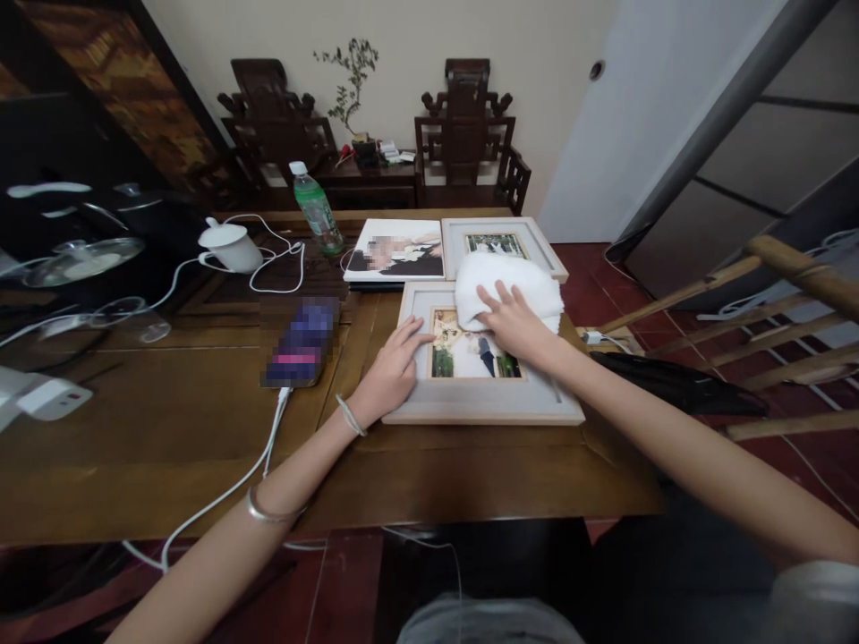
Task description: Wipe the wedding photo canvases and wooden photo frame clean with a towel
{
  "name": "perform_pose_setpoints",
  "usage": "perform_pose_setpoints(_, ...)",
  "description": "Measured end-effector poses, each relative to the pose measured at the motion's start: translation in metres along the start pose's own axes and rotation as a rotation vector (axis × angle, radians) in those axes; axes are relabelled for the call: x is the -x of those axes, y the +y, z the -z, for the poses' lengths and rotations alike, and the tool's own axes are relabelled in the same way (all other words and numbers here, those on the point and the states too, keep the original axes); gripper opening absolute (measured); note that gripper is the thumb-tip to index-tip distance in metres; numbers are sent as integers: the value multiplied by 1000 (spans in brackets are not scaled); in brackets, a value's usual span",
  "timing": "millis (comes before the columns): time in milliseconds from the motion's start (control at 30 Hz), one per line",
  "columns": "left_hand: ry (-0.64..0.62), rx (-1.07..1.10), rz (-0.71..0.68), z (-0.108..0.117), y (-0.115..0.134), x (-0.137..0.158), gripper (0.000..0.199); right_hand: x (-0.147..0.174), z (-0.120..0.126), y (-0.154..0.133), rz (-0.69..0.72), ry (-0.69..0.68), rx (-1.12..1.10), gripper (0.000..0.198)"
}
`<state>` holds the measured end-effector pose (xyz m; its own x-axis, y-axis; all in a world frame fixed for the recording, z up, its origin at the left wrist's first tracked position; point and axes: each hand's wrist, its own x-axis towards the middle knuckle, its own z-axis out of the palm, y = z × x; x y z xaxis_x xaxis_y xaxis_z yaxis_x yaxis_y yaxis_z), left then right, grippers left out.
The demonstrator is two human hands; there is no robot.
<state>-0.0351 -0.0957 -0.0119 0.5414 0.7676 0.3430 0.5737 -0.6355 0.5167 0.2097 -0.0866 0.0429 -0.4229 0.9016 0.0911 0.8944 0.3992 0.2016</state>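
Observation:
A picture frame (493, 417) with a pale wooden border lies flat on the table, a photo (463, 358) set in its middle. My left hand (395, 371) rests on the frame's left side with its fingers stretched out, the index fingertip near the photo's edge. Under my right hand (514, 324) is a folded white cloth (516, 282), pressed onto the frame's upper right part. The fingers dig into the cloth, which hides that part of the frame. Behind lies a second framed photo (547, 241), partly covered by the cloth, beside a white-edged photo panel (395, 250).
On the wooden table (322, 474) are a phone (301, 344) on a charging cable, a green-labelled bottle (317, 210), a lidded white cup (230, 246), a clear glass (151, 324) and a white power strip (40, 398). A wooden chair (798, 277) stands at right.

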Motion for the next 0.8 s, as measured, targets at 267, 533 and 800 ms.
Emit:
perform_pose_setpoints(267, 23, 3, 27, -3, 4, 1, 49, 75, 40, -43, 158, -228, -97, 49)
perform_pose_setpoints(533, 33, -14, 39, -4, 3, 0, 44, 103, 69, -63, 306, -269, -338, 58)
perform_pose_setpoints(800, 41, -21, -5, -4, -1, -1, 44, 28, 6, -15, 170, -30, -270, 65)
